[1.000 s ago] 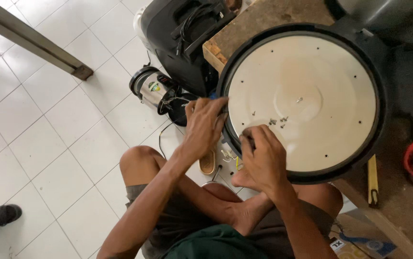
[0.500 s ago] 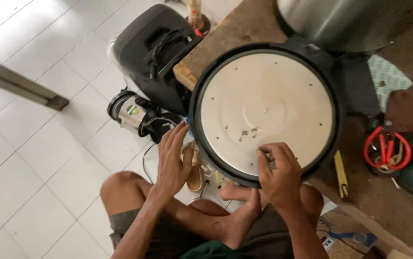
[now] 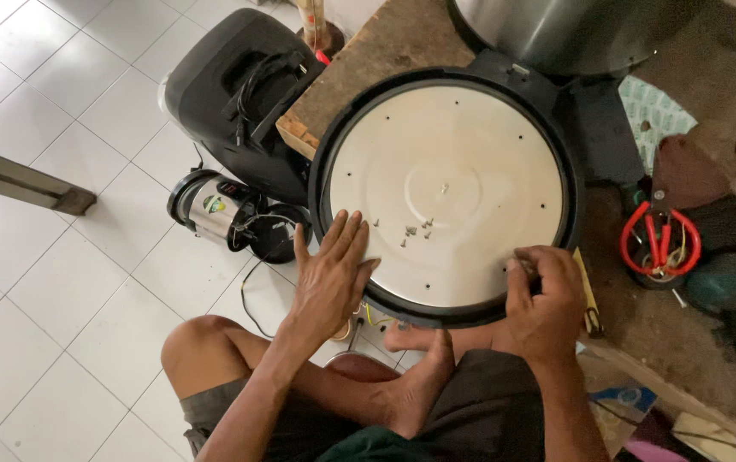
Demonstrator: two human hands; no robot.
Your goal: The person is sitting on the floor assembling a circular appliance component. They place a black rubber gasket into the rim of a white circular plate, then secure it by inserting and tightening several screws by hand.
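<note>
Two bare hands work at a round cream-coloured metal plate set in a black plastic rim [image 3: 449, 192], seen from above as the person sits cross-legged on a white tiled floor [image 3: 34, 282]. The left hand [image 3: 334, 274] lies flat and open, fingers spread, its palm over the black rim and its fingertips resting on the lower-left part of the plate; it grips nothing. The right hand [image 3: 547, 295] is curled at the lower-right edge of the plate, thumb and fingers pinched together over something small there, though what it holds is too small to tell. A scatter of small grey screws [image 3: 408, 231] lies loose on the plate just beyond the left fingertips. The plate rests partly on a worn wooden board [image 3: 368, 68] and overhangs the person's bare foot [image 3: 423, 376]. Behind it, touching its far rim, stands a shiny steel drum [image 3: 547, 30]. To the left, on the floor, a black bag with straps [image 3: 231, 94] sits beside a small steel-and-black electric kettle [image 3: 209, 205]. At the right, on the dirty worktop [image 3: 710, 103], red-handled scissors [image 3: 660, 239] lie well apart from the right hand, and a yellow-handled tool [image 3: 588, 299] lies just beside the plate's rim.
</note>
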